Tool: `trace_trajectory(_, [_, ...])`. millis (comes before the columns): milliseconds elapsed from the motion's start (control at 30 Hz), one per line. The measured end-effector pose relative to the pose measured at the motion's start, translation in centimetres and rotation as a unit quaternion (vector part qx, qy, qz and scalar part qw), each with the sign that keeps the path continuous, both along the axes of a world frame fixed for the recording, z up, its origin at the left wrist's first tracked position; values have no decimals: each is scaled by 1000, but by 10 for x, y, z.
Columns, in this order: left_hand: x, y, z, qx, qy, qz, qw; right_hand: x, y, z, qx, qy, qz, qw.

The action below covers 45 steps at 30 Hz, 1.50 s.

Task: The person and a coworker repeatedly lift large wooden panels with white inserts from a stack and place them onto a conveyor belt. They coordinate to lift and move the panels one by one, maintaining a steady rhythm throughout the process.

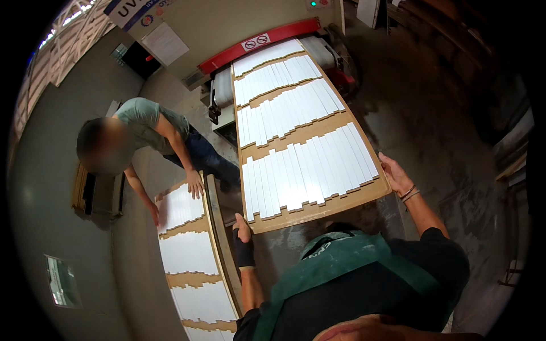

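Holding the board (287,220) are left hand (243,230), right hand (397,176).

Factory: large machine (244,28), roof trusses (60,59)

Smooth, glossy strips (294,190) (matt brown board (284,219))

So there's a white sticker (256,42) with two crossed-out circles on the machine's red bar (224,57), big dark lettering on the banner (135,12), and white letters on the green apron (341,258).
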<state>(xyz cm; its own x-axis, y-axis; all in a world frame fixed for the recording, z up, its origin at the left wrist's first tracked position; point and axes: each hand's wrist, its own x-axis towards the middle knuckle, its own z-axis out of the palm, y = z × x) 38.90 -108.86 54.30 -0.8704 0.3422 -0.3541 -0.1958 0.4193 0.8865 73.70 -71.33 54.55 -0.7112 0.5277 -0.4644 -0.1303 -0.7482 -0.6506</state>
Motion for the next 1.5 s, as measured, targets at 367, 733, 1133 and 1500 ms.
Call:
trace_trajectory(367, [-80, 143, -59, -20, 103, -41, 994, -42, 39, -32, -196, 168, -163, 952])
trace_trajectory(733, [-160, 209, -123, 39, 34, -46, 998, -149, 73, -36, -198, 137, -33, 970])
trace_trajectory(1133, [-172, 208, -202, 166, -191, -69, 965, -230, 158, -70, -196, 167, -39, 965])
trace_trajectory(1500, [-51, 165, -302, 85, -304, 31, 948, -271, 241, -90, -193, 139, -50, 970])
